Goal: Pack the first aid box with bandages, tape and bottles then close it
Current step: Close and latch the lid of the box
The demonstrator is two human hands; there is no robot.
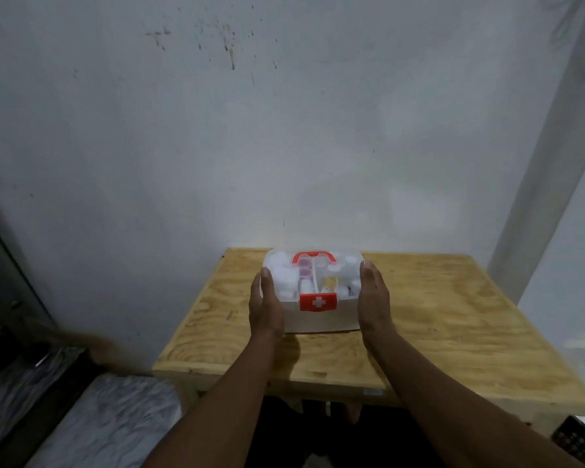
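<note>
Left hand (265, 305) flat, fingers straight and together, laid against the left side of the first aid box (321, 320); right hand (374, 298) likewise flat against the right side, neither curled round anything. Between them the white box, translucent lid (277, 265) on top with a red handle (313, 257), red latch (318, 302) with a white cross at the front. White rolls (286, 276) and bottles (305, 286) dimly visible through the lid. All on a plywood table (453, 315), toward its far left edge, close to a stained pale wall (284, 130).
</note>
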